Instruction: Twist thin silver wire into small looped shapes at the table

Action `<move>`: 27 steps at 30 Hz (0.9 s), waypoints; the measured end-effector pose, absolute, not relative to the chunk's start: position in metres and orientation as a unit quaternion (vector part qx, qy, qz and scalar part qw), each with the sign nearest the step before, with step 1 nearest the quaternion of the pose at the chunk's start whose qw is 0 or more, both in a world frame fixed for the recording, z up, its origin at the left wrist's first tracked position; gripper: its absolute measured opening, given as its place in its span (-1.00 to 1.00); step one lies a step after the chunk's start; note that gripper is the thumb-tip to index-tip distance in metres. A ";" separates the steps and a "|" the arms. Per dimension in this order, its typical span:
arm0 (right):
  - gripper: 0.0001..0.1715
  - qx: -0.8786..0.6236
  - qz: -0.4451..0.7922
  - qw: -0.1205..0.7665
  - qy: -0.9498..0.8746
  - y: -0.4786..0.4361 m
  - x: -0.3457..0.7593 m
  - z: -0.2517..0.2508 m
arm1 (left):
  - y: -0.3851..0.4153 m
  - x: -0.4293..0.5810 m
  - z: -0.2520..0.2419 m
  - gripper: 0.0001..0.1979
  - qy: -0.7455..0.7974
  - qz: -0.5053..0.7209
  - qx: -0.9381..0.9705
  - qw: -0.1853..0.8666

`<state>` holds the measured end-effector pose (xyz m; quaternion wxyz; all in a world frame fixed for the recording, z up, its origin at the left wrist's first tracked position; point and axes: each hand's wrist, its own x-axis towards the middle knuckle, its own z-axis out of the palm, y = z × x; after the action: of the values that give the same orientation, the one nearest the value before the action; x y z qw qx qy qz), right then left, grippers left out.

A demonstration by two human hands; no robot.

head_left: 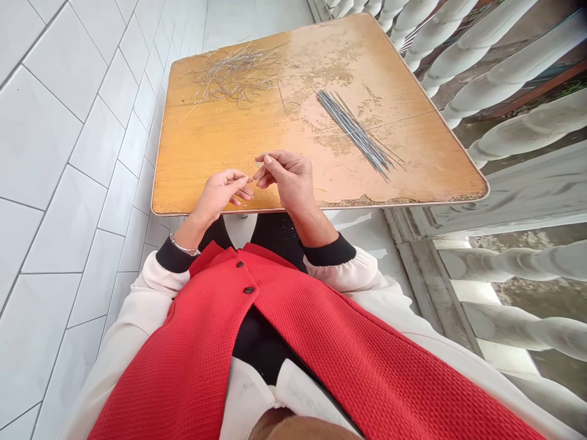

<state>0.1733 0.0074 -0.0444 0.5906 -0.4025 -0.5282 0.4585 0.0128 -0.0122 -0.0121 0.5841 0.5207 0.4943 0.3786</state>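
Both hands hover just above the near edge of the wooden table. Between thumb and fingers, my left hand pinches a thin metal wire. Close beside it, my right hand is closed in a pinch on part of a wire near the left fingertips. Whether both hands grip the same wire I cannot tell. A bundle of straight grey wires lies on the right half of the table. At the far left is a tangled heap of bent, looped wires.
A single long wire crosses the bundle toward the table's right edge. One bent wire lies beside the heap. A white tiled wall runs along the left, and a white balustrade stands on the right.
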 end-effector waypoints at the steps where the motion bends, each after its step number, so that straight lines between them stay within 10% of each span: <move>1: -0.54 -0.405 0.459 0.586 -0.531 0.006 0.173 -0.043 | -0.012 0.013 -0.012 -0.91 0.500 0.377 0.530 0.571; 10: -0.51 -0.356 0.487 0.596 -0.530 0.007 0.175 -0.045 | -0.013 0.015 -0.013 -0.62 0.497 0.375 0.560 0.547; 27: -0.52 -0.395 0.459 0.577 -0.548 0.006 0.174 -0.045 | -0.009 0.012 -0.014 -0.83 0.486 0.403 0.579 0.516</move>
<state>0.1740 0.0056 -0.0450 0.5768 -0.3952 -0.5481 0.4590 0.0122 -0.0088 -0.0141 0.5161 0.5786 0.4861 0.4032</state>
